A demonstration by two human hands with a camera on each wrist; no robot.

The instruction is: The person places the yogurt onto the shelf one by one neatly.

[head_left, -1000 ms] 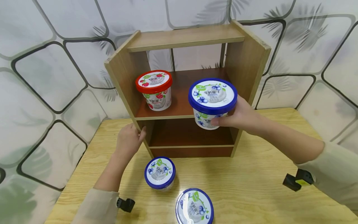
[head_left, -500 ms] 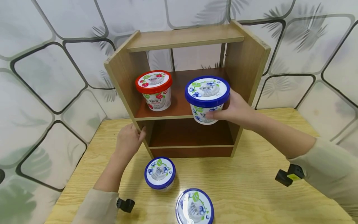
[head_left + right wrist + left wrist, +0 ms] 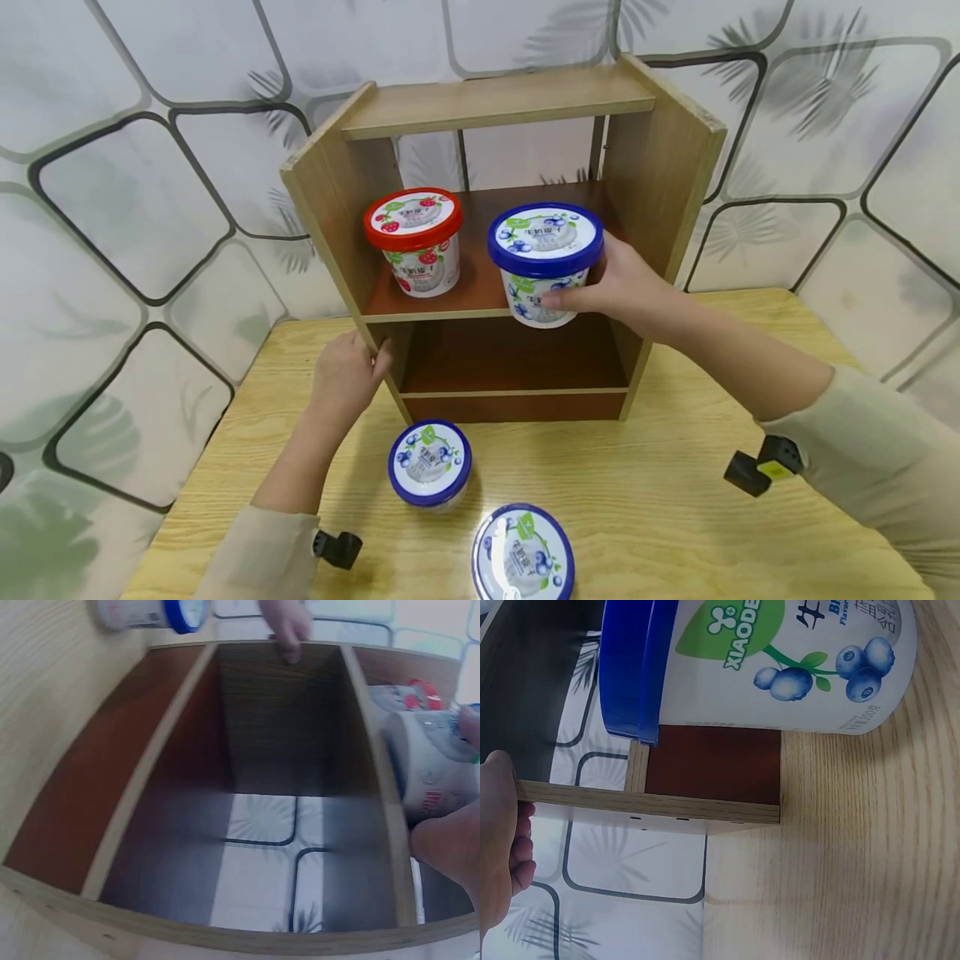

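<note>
My right hand (image 3: 622,292) holds a white tub with a blue lid and blueberry print (image 3: 545,237), thumb across its front. This tub is upright at the front edge of the upper shelf board, right of a red-lidded tub with strawberry print (image 3: 416,254) standing on that board. In the right wrist view the held tub (image 3: 435,761) sits close against the board's edge. My left hand (image 3: 345,375) grips the left side panel of the small wooden shelf unit (image 3: 495,98); the left wrist view shows its fingers (image 3: 523,859) curled round the panel's edge.
Two more blue-lidded tubs stand on the wooden table (image 3: 675,500): a near-left tub (image 3: 429,462) before the unit and another tub (image 3: 522,558) at the bottom of the head view. Behind the unit rises a patterned wall (image 3: 847,167).
My right hand has moved left and slightly up and away from me with the blue-lidded tub, bringing it nearer the red-lidded one. The left hand keeps its place on the panel.
</note>
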